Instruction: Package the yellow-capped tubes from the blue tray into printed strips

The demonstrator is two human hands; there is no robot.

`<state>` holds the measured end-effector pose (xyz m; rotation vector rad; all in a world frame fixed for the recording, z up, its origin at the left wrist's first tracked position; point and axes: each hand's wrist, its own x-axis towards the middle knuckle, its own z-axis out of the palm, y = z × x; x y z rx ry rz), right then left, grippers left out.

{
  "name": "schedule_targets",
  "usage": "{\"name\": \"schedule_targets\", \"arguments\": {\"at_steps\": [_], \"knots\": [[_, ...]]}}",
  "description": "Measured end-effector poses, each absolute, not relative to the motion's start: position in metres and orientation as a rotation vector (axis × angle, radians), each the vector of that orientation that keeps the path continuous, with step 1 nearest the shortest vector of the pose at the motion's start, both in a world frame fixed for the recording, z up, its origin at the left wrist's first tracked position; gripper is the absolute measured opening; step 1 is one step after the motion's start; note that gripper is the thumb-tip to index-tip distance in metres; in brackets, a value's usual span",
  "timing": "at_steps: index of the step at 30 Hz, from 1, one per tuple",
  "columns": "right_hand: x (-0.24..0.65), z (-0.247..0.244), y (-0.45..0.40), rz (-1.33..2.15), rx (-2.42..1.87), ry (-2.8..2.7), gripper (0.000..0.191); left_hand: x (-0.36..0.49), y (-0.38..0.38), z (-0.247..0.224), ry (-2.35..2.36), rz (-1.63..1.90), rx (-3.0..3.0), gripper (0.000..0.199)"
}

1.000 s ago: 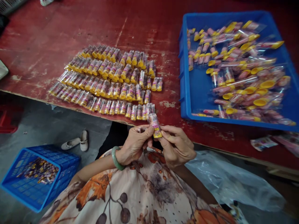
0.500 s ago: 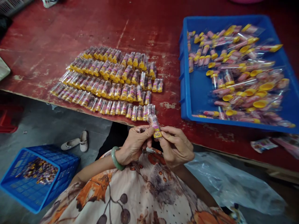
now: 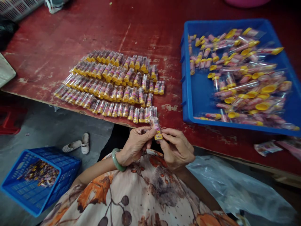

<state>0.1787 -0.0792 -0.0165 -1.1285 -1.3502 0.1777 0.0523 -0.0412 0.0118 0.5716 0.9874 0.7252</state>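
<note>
Between my two hands, just off the table's front edge, is a small clear tube [image 3: 156, 128] with a yellow bottom end and a pink-purple printed label. My left hand [image 3: 137, 141], with a green bangle at the wrist, has its thumb pressed on the tube's front; some dark printed material shows under its fingers, too covered to name. My right hand [image 3: 177, 147] pinches the tube's lower right edge between thumb and fingertips. Beyond my hands, rows of similar labelled tubes [image 3: 113, 84] lie side by side on the red table [image 3: 150, 31], yellow ends towards me.
A blue tray [image 3: 188, 97] on the right holds many loose yellow-capped tubes. On the floor at left, a blue crate [image 3: 63, 168] contains more small tubes, with white shoes [image 3: 85, 143] near it. Clear plastic sheeting [image 3: 225, 185] hangs at lower right. A wrapper [image 3: 266, 147] lies near the table edge.
The view has shifted slightly, so the table and tray appear a little lower. Both hands keep the same hold on the tube.
</note>
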Motion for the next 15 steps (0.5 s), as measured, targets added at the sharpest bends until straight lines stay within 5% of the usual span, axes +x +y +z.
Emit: {"name": "schedule_targets", "arguments": {"at_steps": [15], "knots": [[0.185, -0.018, -0.084, 0.252, -1.187, -1.433, 0.031, 0.038, -0.034, 0.016, 1.090, 0.750, 0.668, 0.040]]}}
